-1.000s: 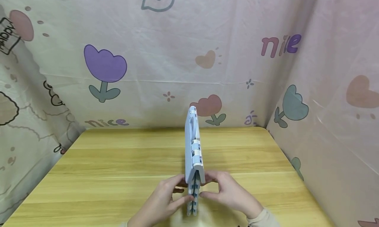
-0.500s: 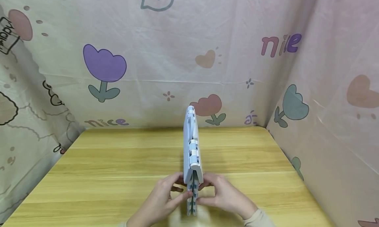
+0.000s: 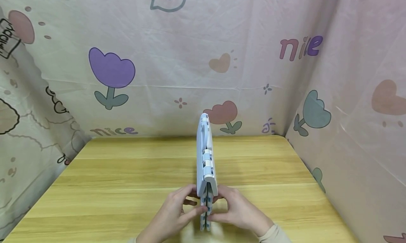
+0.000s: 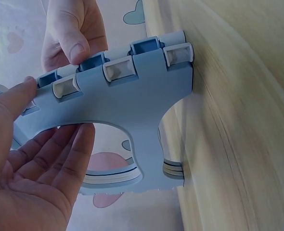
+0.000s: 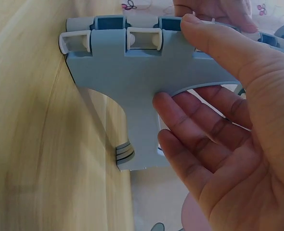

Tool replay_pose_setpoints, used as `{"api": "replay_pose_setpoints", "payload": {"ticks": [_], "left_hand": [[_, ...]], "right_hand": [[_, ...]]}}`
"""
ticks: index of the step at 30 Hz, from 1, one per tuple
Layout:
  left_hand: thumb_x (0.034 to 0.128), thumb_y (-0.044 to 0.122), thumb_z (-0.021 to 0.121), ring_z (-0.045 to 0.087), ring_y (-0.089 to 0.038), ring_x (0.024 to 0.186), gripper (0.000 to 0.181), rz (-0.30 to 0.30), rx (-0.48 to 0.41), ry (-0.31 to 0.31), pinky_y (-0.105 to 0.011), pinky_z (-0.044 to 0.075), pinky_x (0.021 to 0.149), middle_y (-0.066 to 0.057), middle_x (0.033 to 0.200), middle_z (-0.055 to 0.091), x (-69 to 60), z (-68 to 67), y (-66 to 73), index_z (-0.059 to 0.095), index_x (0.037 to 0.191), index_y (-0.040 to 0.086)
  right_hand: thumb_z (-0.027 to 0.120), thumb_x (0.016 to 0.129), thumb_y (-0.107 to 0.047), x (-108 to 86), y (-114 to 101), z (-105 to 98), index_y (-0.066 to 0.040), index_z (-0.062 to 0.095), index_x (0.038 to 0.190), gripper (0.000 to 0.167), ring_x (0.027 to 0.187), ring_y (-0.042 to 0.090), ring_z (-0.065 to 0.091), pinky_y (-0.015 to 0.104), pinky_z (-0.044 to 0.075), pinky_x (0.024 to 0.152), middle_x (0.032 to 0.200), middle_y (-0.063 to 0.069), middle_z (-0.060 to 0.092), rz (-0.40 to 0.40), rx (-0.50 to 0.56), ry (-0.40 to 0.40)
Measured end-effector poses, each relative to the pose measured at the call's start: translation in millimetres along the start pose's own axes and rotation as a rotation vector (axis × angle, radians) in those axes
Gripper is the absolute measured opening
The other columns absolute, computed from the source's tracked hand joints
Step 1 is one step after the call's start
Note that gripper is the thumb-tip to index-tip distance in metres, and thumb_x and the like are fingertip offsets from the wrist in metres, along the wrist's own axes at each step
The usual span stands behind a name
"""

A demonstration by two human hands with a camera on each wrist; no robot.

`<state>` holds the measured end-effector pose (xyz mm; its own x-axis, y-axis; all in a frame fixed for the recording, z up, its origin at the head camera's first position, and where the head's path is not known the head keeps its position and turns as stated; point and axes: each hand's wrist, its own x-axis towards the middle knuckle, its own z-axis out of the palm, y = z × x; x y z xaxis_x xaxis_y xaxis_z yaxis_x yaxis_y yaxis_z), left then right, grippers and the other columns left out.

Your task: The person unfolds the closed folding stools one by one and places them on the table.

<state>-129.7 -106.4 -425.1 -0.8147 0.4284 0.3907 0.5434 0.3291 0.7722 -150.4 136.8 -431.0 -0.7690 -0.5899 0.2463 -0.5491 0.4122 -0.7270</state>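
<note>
A light blue and white plastic folding stool (image 3: 200, 155), folded nearly flat, stands upright on edge on the table, its hinged top uppermost with a handle strap. My left hand (image 3: 172, 207) grips its near leg panel from the left. In the left wrist view the thumb lies on the hinge edge and the fingers reach to the cutout of the blue panel (image 4: 142, 82). From the right, my right hand (image 3: 236, 209) holds the other panel (image 5: 118, 72), thumb at the hinge edge, fingers at the cutout. Fingertips behind the panels are partly hidden.
The wood-grain table (image 3: 127, 172) extends to both sides of the stool. A patterned cloth (image 3: 171, 53) with flowers and hearts hangs behind it and along both sides.
The stool has shifted slightly left. My right hand has moved in leftward, its thumb now against the panel's near edge. My left hand has hardly moved.
</note>
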Motion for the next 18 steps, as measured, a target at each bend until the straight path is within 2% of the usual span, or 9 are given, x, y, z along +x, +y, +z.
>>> {"api": "replay_pose_setpoints", "payload": {"ticks": [11,18], "left_hand": [[0.0989,0.029,0.079,0.075,-0.013,0.104,0.029,0.045,0.013,0.007,-0.029,0.068,0.087,0.007,0.114,0.077,-0.2,-0.4,-0.3,0.067,0.123,0.02],[0.099,0.023,0.08,0.075,-0.017,0.107,0.03,0.084,0.003,0.002,-0.033,0.068,0.089,0.0,0.116,0.078,-1.2,-1.4,0.6,0.067,0.125,0.015]], "right_hand": [[0.091,0.087,-0.033,-2.2,1.8,-0.2,-0.033,0.067,0.128,0.048,0.108,0.004,0.073,0.034,0.063,0.1,0.118,-0.016,0.076,-0.03,-0.024,0.019],[0.09,0.088,-0.036,-3.3,3.3,-2.0,-0.034,0.068,0.127,0.045,0.107,0.002,0.073,0.034,0.063,0.1,0.117,-0.017,0.077,-0.026,-0.018,0.015]]}}
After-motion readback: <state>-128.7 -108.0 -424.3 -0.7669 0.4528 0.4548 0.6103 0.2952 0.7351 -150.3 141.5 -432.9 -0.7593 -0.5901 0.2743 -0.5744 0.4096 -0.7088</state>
